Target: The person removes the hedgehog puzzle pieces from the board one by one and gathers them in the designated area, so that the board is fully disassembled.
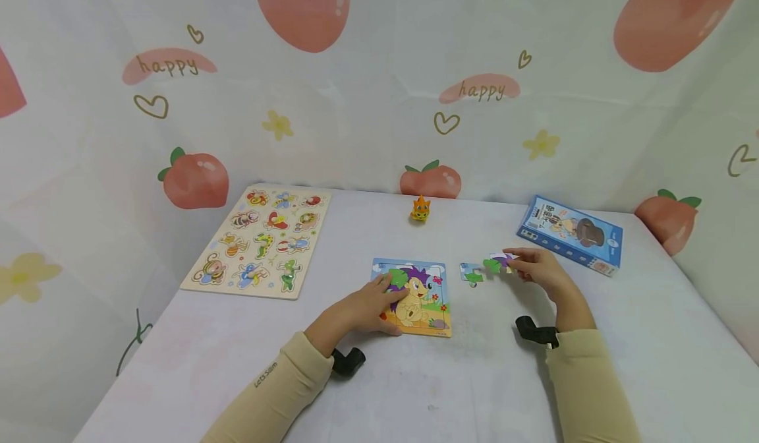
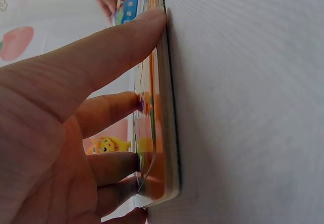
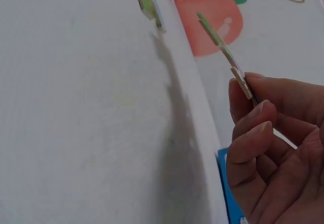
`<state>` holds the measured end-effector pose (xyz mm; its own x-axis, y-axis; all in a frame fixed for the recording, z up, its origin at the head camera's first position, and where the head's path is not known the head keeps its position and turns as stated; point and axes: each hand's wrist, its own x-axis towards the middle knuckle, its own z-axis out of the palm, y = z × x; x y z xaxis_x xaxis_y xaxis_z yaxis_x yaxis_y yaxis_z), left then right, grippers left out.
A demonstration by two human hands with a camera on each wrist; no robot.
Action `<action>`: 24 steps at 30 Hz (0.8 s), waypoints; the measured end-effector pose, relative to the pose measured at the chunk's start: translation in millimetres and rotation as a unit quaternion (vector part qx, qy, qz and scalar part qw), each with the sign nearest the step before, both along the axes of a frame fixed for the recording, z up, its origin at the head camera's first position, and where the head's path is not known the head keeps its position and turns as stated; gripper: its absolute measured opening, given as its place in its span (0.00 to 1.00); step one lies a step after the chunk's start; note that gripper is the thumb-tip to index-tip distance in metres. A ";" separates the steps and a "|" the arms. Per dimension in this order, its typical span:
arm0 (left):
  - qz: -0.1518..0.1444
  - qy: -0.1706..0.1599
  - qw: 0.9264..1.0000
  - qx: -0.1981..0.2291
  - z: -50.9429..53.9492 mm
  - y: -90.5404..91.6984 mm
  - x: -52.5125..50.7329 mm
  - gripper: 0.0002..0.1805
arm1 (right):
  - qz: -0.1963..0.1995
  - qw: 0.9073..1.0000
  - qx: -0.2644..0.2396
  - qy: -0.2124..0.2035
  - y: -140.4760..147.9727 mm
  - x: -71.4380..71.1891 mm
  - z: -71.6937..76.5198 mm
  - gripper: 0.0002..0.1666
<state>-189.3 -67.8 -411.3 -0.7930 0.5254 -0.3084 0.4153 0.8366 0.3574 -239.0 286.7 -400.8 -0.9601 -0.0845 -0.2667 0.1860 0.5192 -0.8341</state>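
Note:
My right hand [image 1: 548,273] pinches a jigsaw puzzle piece [image 1: 497,264], green, white and purple, between thumb and fingers. In the right wrist view the held piece [image 3: 223,47] appears edge-on, raised off the table. Another puzzle piece, blue and green [image 1: 471,272], lies just left of it. My left hand [image 1: 366,308] rests on the left side of the hedgehog jigsaw puzzle [image 1: 423,301], covering part of the picture. The left wrist view shows the thumb [image 2: 116,54] at the puzzle's near edge, with the other fingertips touching its top.
At the far left lies a wooden board with insect pictures [image 1: 255,245]. A small orange-yellow toy figure [image 1: 420,210] stands at the back. Toward the back right, beyond my right hand, is a blue box [image 1: 572,232]. A patterned cloth wall [image 1: 367,100] closes off the rear.

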 end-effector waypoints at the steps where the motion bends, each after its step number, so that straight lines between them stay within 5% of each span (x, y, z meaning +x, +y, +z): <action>1: 0.000 0.000 1.000 0.000 -0.4 0.1 -0.2 0.42 | -0.001 1.000 -0.001 -0.002 1.7 0.3 -0.8 0.29; 14: 0.002 -0.001 1.000 -0.004 1.5 0.6 1.2 0.42 | -0.014 1.000 -0.001 -0.010 12.4 4.3 -14.0 0.29; 24: 0.002 0.003 1.000 -0.003 0.3 0.5 1.0 0.42 | -0.025 0.998 0.051 0.015 8.2 4.6 -18.6 0.24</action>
<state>-188.4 -67.3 -411.0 -0.7964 0.5208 -0.3075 0.4148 0.8403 0.3491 -234.4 294.9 -419.5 -0.9699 -0.0096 -0.2433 0.1906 0.5916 -0.7834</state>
